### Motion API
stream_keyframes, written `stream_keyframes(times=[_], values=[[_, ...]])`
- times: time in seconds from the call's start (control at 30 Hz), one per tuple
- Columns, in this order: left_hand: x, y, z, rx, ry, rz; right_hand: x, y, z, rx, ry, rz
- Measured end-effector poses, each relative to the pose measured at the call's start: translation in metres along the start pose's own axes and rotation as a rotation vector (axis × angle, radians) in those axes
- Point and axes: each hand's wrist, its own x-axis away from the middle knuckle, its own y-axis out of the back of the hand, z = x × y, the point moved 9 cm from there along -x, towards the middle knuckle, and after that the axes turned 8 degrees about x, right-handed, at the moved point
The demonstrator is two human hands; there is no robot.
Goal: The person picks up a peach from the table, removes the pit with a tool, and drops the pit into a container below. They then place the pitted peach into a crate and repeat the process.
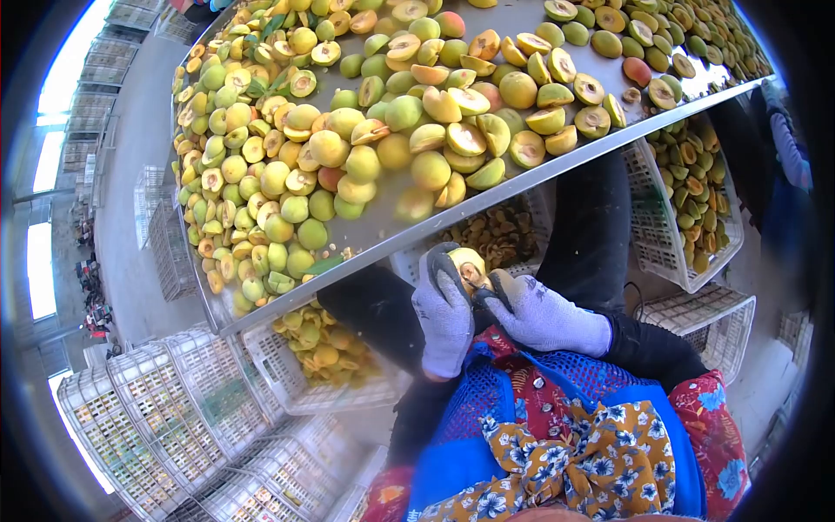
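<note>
My left hand [444, 304], in a pale purple glove with dark fingertips, is closed around a halved apricot [468, 264]. The fruit's cut face is turned up and shows a brown pit hollow. My right hand [548, 309], gloved alike, has its fingers closed together against the fruit's right side. Whatever those fingers may hold is hidden. Both hands are above my lap, just below the metal edge [487, 211] of the sorting table. On the table lies a wide heap of apricots [348, 161], some whole and some cut in half.
Under the table edge, a crate between my legs holds brownish pieces [496, 235]. Crates of cut fruit stand at left [335, 396] and right [639, 204]. Stacked white crates [165, 418] fill the lower left. Another person's sleeve [790, 152] shows at far right.
</note>
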Motion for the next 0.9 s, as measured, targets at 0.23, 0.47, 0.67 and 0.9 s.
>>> stream_keyframes(times=[0.23,0.47,0.67,0.9], values=[[-0.002,-0.007,-0.007,0.056,-0.098,0.019,0.002,-0.001,0.001,-0.817,-0.23,0.403],[-0.003,-0.02,0.009,0.345,-0.091,0.142,0.031,-0.04,0.012,-2.276,-0.682,0.824],[-0.006,-0.03,0.027,0.43,0.104,0.146,0.023,-0.043,0.005,-2.131,-0.57,0.606],[0.007,0.121,0.065,0.043,0.23,-0.387,0.029,-0.009,-0.024,-1.723,-0.572,0.369]])
